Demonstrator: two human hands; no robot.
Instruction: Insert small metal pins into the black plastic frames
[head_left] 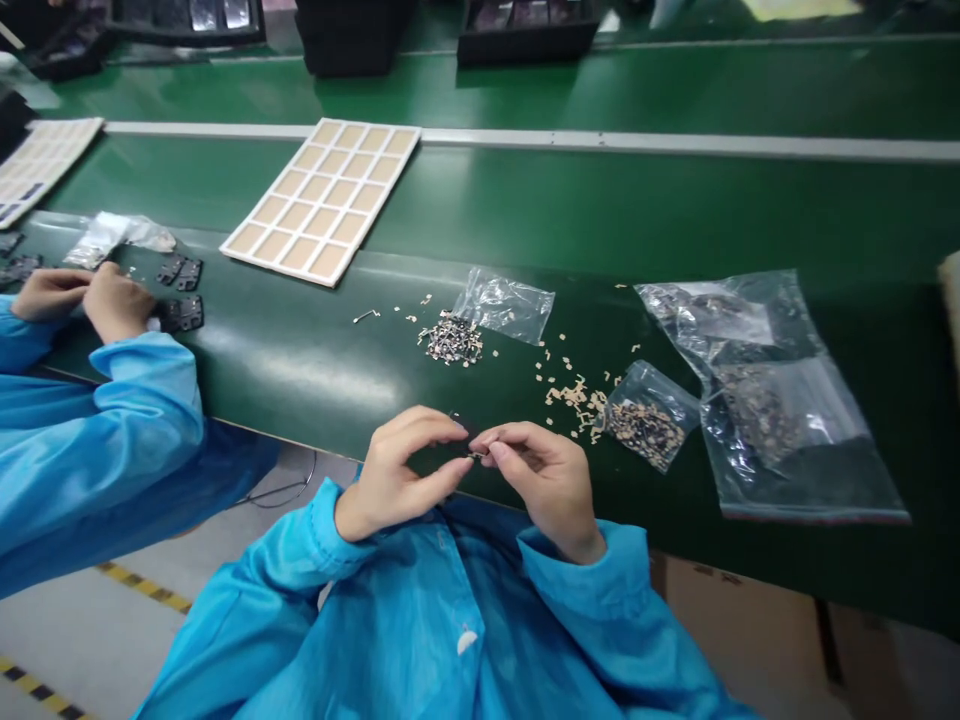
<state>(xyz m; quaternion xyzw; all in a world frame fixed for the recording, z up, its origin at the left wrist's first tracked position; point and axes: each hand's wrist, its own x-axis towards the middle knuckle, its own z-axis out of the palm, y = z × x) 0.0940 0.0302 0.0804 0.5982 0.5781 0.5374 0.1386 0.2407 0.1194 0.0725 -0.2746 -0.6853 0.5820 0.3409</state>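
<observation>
My left hand (pixel 405 475) and my right hand (pixel 540 488) meet above the front edge of the green belt. Their fingertips pinch a small dark part (pixel 471 440) with a tan piece at its lower end, and my fingers hide most of it. Ahead of my hands lies a heap of small dark-and-tan parts (pixel 452 340), beside an open clear plastic bag (pixel 504 305). Loose tan bits (pixel 576 398) are scattered to the right, next to a small bag of parts (pixel 649 418). A larger clear bag (pixel 757 390) lies farther right.
A co-worker's blue-sleeved hands (pixel 90 303) work at the left beside black hinge-like parts (pixel 180 315). A tan gridded sheet (pixel 321 200) lies on the green belt (pixel 300 375). A white rail (pixel 675 142) runs behind it, with black bins beyond.
</observation>
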